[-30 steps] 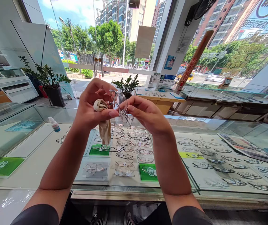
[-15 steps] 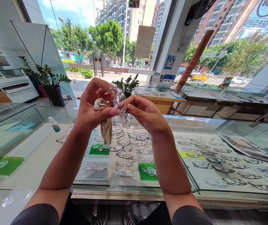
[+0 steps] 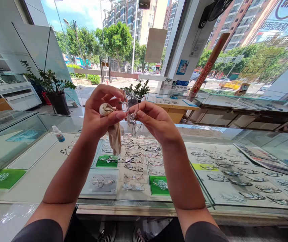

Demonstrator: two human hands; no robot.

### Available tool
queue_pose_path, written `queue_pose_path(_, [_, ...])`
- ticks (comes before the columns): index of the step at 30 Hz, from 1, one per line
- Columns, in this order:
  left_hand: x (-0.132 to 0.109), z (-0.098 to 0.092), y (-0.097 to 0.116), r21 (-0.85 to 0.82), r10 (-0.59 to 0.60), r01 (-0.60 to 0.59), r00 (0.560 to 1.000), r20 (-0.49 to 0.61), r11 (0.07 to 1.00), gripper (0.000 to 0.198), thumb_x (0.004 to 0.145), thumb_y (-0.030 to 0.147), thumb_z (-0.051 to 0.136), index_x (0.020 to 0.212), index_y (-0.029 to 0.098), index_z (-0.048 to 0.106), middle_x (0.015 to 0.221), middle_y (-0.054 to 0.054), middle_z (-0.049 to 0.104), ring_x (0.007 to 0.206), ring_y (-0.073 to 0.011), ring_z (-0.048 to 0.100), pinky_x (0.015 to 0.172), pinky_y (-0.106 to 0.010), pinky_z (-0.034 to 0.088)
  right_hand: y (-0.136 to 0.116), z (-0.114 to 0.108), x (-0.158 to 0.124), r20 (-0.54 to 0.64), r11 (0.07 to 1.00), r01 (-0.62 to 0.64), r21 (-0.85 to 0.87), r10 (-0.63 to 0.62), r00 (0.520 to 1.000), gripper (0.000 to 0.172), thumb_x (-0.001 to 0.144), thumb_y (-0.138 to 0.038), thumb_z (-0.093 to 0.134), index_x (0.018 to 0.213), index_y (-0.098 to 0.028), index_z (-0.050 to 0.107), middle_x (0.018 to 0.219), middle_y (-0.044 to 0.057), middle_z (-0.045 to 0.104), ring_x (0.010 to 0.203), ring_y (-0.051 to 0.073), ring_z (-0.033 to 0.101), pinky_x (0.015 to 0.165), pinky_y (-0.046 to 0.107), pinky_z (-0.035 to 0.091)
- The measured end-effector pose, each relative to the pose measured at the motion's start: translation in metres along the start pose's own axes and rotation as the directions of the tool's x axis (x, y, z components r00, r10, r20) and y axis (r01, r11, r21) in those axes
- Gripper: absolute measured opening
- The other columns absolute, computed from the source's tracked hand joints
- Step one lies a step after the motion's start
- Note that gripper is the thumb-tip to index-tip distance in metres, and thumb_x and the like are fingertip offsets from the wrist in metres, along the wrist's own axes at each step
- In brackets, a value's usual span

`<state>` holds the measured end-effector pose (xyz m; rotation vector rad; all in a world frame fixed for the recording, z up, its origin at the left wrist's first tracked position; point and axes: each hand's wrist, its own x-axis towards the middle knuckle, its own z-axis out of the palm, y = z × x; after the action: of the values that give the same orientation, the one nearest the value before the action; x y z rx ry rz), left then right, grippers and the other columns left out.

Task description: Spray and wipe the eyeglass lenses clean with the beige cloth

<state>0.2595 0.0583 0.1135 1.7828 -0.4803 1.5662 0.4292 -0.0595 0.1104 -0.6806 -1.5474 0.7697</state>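
Note:
A pair of thin-framed eyeglasses [image 3: 132, 116] is raised above the glass counter between my two hands. My right hand [image 3: 156, 119] pinches the frame between thumb and forefinger. A bunched beige cloth [image 3: 114, 137] is gripped in my left hand [image 3: 101, 111], its lower end hanging down below the palm. The thumb and forefinger of that hand are bent close beside the glasses; whether they touch the frame I cannot tell. The lenses look clear, and the fingers hide part of the frame.
Beneath my arms, the glass display case [image 3: 108, 201] holds many rows of eyeglasses [image 3: 133, 176]. A small spray bottle [image 3: 58, 133] stands at the left. At the right lies a magazine-like printed sheet [image 3: 267, 158]. Potted plants [image 3: 58, 97] and another counter [image 3: 174, 109] are farther back.
The eyeglasses have tilted slightly between my hands, their lower part swinging a little left. The left thumb has shifted slightly, and the cloth with it. Both hands stay almost in place.

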Motion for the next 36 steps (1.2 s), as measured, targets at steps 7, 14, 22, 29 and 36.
queue_pose_path(7, [0.001, 0.003, 0.013, 0.269, 0.148, -0.106, 0.979, -0.141, 0.957, 0.031, 0.096, 0.047, 0.085, 0.088, 0.023, 0.068, 0.078, 0.000, 0.063, 0.062, -0.0105, 0.051, 0.054, -0.031, 0.037, -0.013, -0.003, -0.007, -0.287, 0.934, 0.095, -0.343, -0.201, 0.937, 0.020, 0.104, -0.046, 0.073, 0.105, -0.026, 0.071, 0.115, 0.005, 0.076, 0.111, 0.021, 0.069, 0.099, 0.040, 0.058])
queue_pose_path(14, [-0.011, 0.021, 0.025, 0.423, -0.011, 0.040, 0.997, -0.072, 0.905, 0.018, 0.097, 0.037, 0.084, 0.090, 0.023, 0.075, 0.073, 0.002, 0.066, 0.056, -0.0093, 0.051, 0.053, -0.028, 0.038, -0.016, 0.011, -0.010, -0.357, 0.905, 0.153, -0.396, -0.305, 0.883, 0.013, 0.104, -0.039, 0.072, 0.103, -0.026, 0.070, 0.112, 0.004, 0.075, 0.113, 0.021, 0.070, 0.107, 0.041, 0.057])
queue_pose_path(22, [-0.013, 0.022, 0.028, 0.462, 0.076, -0.002, 0.987, -0.141, 0.887, 0.025, 0.095, 0.044, 0.088, 0.110, 0.028, 0.078, 0.107, -0.004, 0.075, 0.089, -0.0176, 0.066, 0.065, -0.032, 0.048, -0.028, 0.017, -0.017, -0.406, 0.906, 0.112, -0.409, -0.290, 0.867, 0.013, 0.104, -0.038, 0.073, 0.098, -0.026, 0.073, 0.102, 0.003, 0.075, 0.103, 0.020, 0.070, 0.096, 0.039, 0.059])
queue_pose_path(29, [-0.008, 0.009, 0.036, 0.573, 0.148, -0.110, 0.989, -0.020, 0.812, 0.086, 0.075, 0.062, 0.100, 0.149, 0.034, 0.066, 0.133, -0.005, 0.072, 0.111, -0.0243, 0.069, 0.063, -0.029, 0.045, -0.038, 0.023, -0.026, -0.331, 0.909, 0.115, -0.400, -0.260, 0.907, 0.015, 0.103, -0.035, 0.075, 0.093, -0.024, 0.075, 0.095, 0.001, 0.077, 0.089, 0.017, 0.070, 0.086, 0.036, 0.060])
queue_pose_path(36, [-0.005, 0.010, 0.067, 0.751, 0.138, -0.150, 0.987, 0.080, 0.643, 0.078, 0.076, 0.066, 0.097, 0.144, 0.041, 0.071, 0.122, -0.002, 0.079, 0.078, -0.0162, 0.069, 0.064, -0.033, 0.055, -0.046, 0.021, -0.034, -0.281, 0.908, 0.105, -0.406, -0.233, 0.931, 0.019, 0.101, -0.040, 0.078, 0.091, -0.024, 0.075, 0.091, 0.001, 0.076, 0.084, 0.017, 0.069, 0.079, 0.036, 0.060])
